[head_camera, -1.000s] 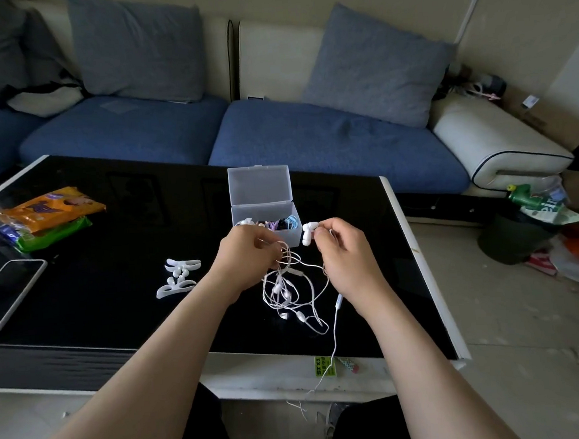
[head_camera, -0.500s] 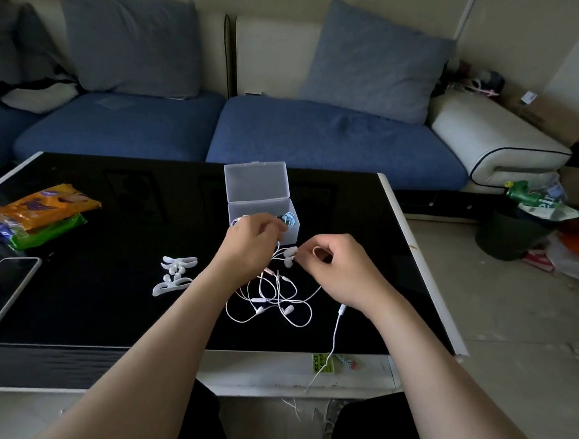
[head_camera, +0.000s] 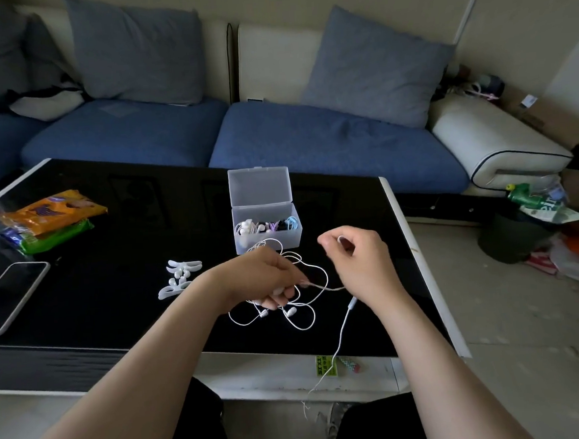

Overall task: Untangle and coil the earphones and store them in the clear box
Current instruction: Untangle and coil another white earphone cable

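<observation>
Working toward the front right part of the glossy black surface (head_camera: 115, 300), you have its white-rimmed right edge just beyond your right hand. The near edge lies just below the tangle, where one strand of cord spills over and hangs toward the floor. Left of your hands a broad stretch of black top runs to the dark-screened phone in a pale case (head_camera: 9, 297) at the left edge. A small cluster of white rubbery ear hooks (head_camera: 179, 278) lies on that stretch, and an orange snack packet (head_camera: 54, 211) sits on a green one farther back. The clear plastic box with a hinged lid (head_camera: 269, 243) stands just behind your hands, lid upright and open. It holds coiled earphones in white, black, purple and light blue. The tangled white earphone cord (head_camera: 305, 322) lies in loose loops on the surface in front of that box, between and beneath your hands, none of it inside. Your left hand (head_camera: 265, 279) hangs low, fingers curled round a bunch of those loops, and two earbuds show just below it. Your right hand (head_camera: 363, 265) is lifted higher, thumb and forefinger pinching a bit of the cord, the other fingers curled. A strand stretches from your left hand across to below your right wrist, where the slim inline remote (head_camera: 352, 304) hangs.
</observation>
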`<state>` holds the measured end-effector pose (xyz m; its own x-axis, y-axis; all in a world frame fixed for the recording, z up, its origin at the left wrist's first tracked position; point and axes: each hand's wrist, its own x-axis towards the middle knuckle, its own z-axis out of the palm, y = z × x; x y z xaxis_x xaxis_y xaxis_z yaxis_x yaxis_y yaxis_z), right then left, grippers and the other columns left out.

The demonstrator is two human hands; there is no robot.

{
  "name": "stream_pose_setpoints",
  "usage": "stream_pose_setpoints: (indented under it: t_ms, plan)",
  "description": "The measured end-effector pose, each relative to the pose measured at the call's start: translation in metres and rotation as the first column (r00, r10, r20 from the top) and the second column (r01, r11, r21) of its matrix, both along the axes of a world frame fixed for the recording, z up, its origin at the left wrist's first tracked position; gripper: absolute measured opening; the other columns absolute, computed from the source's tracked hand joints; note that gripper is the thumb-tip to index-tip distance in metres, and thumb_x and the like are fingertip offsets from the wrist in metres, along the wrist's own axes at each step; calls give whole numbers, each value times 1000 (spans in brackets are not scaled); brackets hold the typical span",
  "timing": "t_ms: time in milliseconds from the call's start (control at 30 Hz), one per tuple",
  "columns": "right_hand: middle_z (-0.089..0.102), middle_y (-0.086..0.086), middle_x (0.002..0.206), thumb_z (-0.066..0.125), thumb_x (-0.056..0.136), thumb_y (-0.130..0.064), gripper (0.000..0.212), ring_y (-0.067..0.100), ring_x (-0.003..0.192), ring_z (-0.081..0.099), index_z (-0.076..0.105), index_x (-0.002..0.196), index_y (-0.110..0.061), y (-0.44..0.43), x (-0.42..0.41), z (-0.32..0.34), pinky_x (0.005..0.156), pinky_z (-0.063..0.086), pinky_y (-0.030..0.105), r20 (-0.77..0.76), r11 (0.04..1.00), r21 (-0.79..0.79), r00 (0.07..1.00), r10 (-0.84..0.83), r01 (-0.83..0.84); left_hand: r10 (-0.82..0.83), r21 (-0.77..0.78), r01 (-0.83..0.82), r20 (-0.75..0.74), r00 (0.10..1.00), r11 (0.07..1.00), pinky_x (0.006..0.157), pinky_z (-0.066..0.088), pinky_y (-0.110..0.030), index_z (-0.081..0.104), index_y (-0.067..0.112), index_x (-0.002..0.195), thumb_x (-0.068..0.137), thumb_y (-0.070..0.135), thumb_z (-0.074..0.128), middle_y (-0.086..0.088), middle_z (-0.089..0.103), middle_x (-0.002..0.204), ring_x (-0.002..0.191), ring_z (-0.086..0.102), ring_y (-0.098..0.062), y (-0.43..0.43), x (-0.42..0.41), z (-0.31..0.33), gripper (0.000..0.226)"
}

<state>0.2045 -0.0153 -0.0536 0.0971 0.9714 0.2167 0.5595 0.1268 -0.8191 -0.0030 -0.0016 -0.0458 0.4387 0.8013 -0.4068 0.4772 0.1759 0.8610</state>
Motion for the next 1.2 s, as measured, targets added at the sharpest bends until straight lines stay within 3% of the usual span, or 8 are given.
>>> stream_pose_setpoints:
  t_ms: [100,267,433,567,767,900,1000,1200]
  plan:
    - [75,-7,82,68,103,-30,14,7,79,70,81,99,-24,5,7,-4,71,55,26,14,999,5,999,-38,38,-147,-74,139,-130,980,988,83,53,-33,80,16,112,104,14,53,1,64,72,79,63,-15,-5,-5,3,29]
    - [72,-8,78,73,100,-26,10,3,72,66,80,95,-21,7,14,-8,61,43,9,55,994,16,992,-110,109,-180,-73,168,-235,955,983,87,49,-34,73,17,79,97,18,49,-1,72,77,84,66,-13,-7,-6,13,30]
    - [69,-8,71,71,101,-31,20,6,68,64,79,89,-18,9,21,-11,62,41,19,116,981,-31,976,-186,191,74,-26,-72,75,994,997,93,45,-41,54,20,64,92,27,49,-7,70,77,87,65,-16,-4,-6,13,29]
    - [68,-9,76,53,99,-64,48,20,85,65,74,79,-27,13,22,-14,76,47,31,185,965,-146,964,-191,219,233,-95,-212,408,883,973,85,44,-37,55,16,62,93,22,53,-9,45,64,85,69,-23,2,-5,15,32]
    - [64,10,111,38,105,-66,62,36,118,47,58,65,-22,13,16,-5,105,37,53,232,900,-333,950,-211,281,261,-146,-219,618,741,965,91,56,-39,67,6,109,113,17,44,-3,53,76,74,56,-16,0,-7,18,26]
    - [66,-2,81,40,104,-69,68,27,101,54,55,64,-17,9,11,-5,94,35,46,249,911,-390,968,-38,136,284,-154,-244,652,704,958,101,57,-41,66,2,129,110,12,50,-1,69,94,85,66,-13,-1,-7,19,26]
    - [37,-10,48,52,105,-59,65,13,52,42,38,55,-19,3,3,-7,64,35,32,201,899,-437,973,113,-14,310,-165,-269,650,694,949,100,58,-40,65,1,133,105,5,58,-9,77,118,90,69,-11,-1,-5,18,28]
    - [29,-6,49,57,103,-38,56,15,47,26,33,56,-20,-6,-21,-4,44,20,28,194,895,-400,936,293,-198,351,-3,-398,478,805,917,90,57,-33,70,5,124,99,-2,63,-5,81,111,96,77,-14,2,0,9,26]
